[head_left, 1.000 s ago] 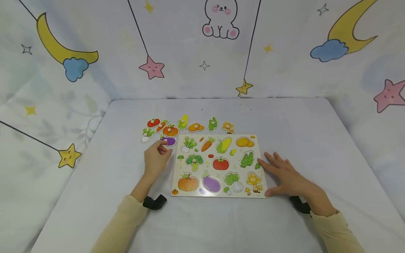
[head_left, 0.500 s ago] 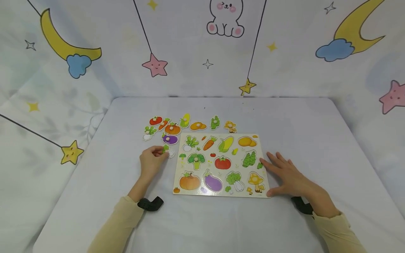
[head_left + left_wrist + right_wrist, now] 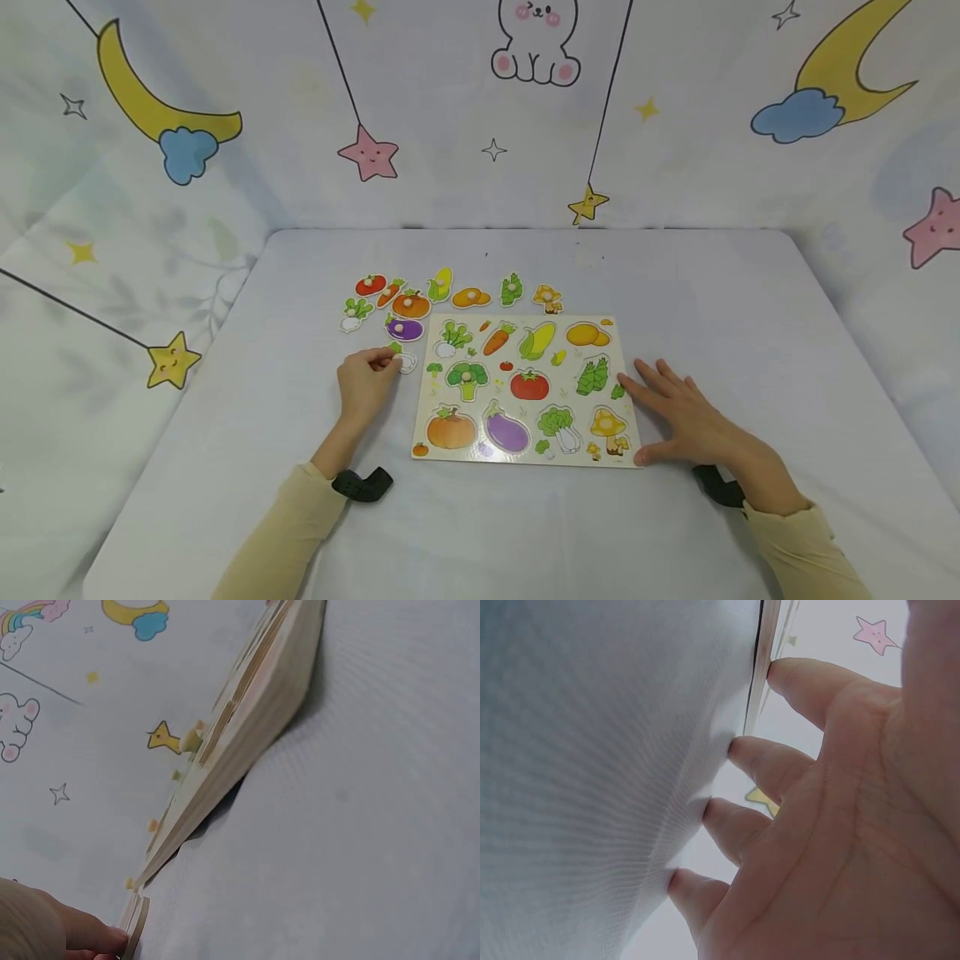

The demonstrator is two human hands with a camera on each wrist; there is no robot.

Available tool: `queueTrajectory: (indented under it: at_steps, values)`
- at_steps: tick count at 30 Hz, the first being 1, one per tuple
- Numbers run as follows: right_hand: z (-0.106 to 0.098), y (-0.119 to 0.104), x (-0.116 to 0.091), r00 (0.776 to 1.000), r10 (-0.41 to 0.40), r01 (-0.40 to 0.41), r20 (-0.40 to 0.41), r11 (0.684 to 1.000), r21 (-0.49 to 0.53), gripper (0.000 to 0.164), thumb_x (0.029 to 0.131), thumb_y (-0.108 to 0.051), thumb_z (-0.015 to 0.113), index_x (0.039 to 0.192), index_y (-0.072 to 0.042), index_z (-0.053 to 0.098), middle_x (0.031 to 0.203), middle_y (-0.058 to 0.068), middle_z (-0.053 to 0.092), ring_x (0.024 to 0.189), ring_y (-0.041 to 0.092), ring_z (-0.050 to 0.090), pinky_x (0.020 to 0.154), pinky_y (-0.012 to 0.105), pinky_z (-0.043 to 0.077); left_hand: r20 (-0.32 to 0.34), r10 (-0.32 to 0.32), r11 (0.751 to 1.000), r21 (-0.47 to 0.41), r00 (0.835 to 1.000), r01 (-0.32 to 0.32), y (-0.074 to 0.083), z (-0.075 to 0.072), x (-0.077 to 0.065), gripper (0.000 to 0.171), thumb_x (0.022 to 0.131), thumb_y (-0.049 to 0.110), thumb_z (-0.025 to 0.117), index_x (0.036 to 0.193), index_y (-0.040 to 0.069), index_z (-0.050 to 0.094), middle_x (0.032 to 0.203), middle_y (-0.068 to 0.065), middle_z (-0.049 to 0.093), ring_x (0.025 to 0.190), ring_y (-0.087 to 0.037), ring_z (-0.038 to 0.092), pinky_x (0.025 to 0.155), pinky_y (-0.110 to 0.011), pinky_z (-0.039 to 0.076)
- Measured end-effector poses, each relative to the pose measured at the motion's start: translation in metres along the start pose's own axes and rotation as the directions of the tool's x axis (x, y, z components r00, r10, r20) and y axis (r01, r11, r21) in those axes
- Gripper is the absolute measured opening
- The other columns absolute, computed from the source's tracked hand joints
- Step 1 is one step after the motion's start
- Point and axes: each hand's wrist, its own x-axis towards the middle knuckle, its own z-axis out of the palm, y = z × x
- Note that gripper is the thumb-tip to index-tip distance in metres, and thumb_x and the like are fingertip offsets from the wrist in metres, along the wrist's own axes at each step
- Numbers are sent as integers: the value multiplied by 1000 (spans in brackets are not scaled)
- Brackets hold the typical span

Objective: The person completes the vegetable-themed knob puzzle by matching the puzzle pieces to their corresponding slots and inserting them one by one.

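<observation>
My left hand (image 3: 367, 385) is left of the wooden puzzle board (image 3: 480, 457), its thumb and fingers pinching the bok choy puzzle piece (image 3: 407, 362), whose green leaves are partly hidden by the fingers. In the left wrist view that puzzle piece (image 3: 137, 927) is edge-on and slightly tilted near the thumb. On the other side, my right hand (image 3: 686, 421) rests with fingers spread, the index fingertip and thumb at the board's right edge. A broccoli piece (image 3: 467, 377) with a knob sits in its slot on the board; the other large slots show printed vegetables.
Several knobbed pieces lie behind and left of the board, among them an eggplant (image 3: 408, 330), a pumpkin (image 3: 412, 306), a radish (image 3: 352, 321), a corn cob (image 3: 441, 285) and a mushroom (image 3: 547, 298). A white cloth covers the table (image 3: 570, 533).
My left hand has come down and back a little, and its fingers have closed on the bok choy piece. The right hand stays at the board's edge. The head view has shifted slightly.
</observation>
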Motion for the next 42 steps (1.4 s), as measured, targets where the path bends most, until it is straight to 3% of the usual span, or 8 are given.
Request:
queueTrajectory:
  at_steps: [13, 20, 25, 32, 38, 42]
  values:
    - [1, 3, -1, 1000, -15, 15, -24, 1000, -11, 109, 65, -59, 80, 154, -21, 31, 161, 22, 14, 148, 48, 2, 109, 73, 6, -30, 92, 996, 25, 995, -91, 14, -7, -4, 14, 84, 8, 71, 94, -2, 75, 78, -13, 67, 71, -22, 54, 66, -27, 38]
    - [2, 4, 0, 1000, -15, 15, -17, 1000, -14, 109, 64, -60, 80, 154, -20, 32, 162, 21, 14, 148, 48, 2, 109, 73, 6, 70, 188, 982, 7, 980, -189, 38, 7, -27, 12, 84, 7, 73, 93, -1, 75, 79, -10, 67, 72, -20, 56, 63, -20, 45]
    - [1, 2, 1, 1000, -9, 9, -4, 1000, -24, 110, 64, -62, 79, 154, -20, 31, 162, 21, 14, 148, 48, 3, 109, 73, 7, 150, 287, 958, -38, 946, -285, 58, 26, -46, 10, 82, 7, 75, 90, 1, 76, 75, -5, 65, 70, -15, 55, 64, -20, 48]
    - [0, 0, 0, 1000, 2, -2, -2, 1000, -19, 110, 64, -61, 79, 154, -19, 32, 162, 21, 14, 148, 48, 2, 110, 72, 6, 237, 435, 900, -108, 868, -422, 86, 56, -69, 5, 80, 4, 71, 81, 6, 75, 70, -1, 64, 67, -12, 54, 65, -23, 44]
    - [1, 1, 0, 1000, -5, 5, -4, 1000, -20, 110, 64, -61, 79, 154, -19, 32, 162, 22, 14, 148, 48, 3, 109, 73, 7, 328, 463, 884, -99, 824, -457, 102, 78, -88, 6, 82, 6, 70, 82, 8, 75, 72, 1, 66, 68, -8, 55, 66, -19, 44]
    - [0, 0, 0, 1000, -5, 4, -5, 1000, -16, 109, 64, -60, 80, 153, -18, 33, 161, 22, 14, 147, 49, 3, 109, 73, 7, 356, 478, 874, -104, 803, -474, 112, 87, -98, 6, 80, 5, 70, 81, 9, 76, 73, 1, 67, 69, -8, 54, 67, -20, 42]
